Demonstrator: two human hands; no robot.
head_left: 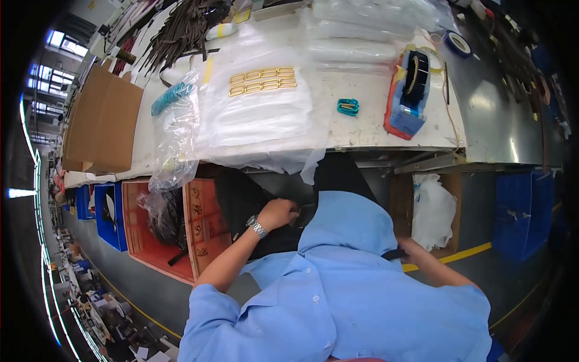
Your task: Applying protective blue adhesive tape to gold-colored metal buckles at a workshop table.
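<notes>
My left hand [279, 213], with a metal wristwatch [257, 226], rests by my dark-trousered leg with its fingers curled in. Whatever lies under those fingers is hidden. Low at my right side, my right hand [408, 246] is partly covered by the blue shirt [350, 222]. A dark strip [393, 254] shows beside it, and its fingers cannot be made out. On the white table [356, 131] ahead, several gold metal buckles [263, 81] lie in rows on white wrapping sheets [253, 123]. To their right sits a small teal-wrapped bundle [348, 107] of metal pieces.
A tape dispenser [408, 96] stands at the table's right, near a blue tape roll [458, 44]. Clear plastic bags [175, 133] hang over the front edge, left of the sheets. A cardboard box [102, 120] and an orange crate [202, 223] are at left; a blue bin [523, 214] is at right.
</notes>
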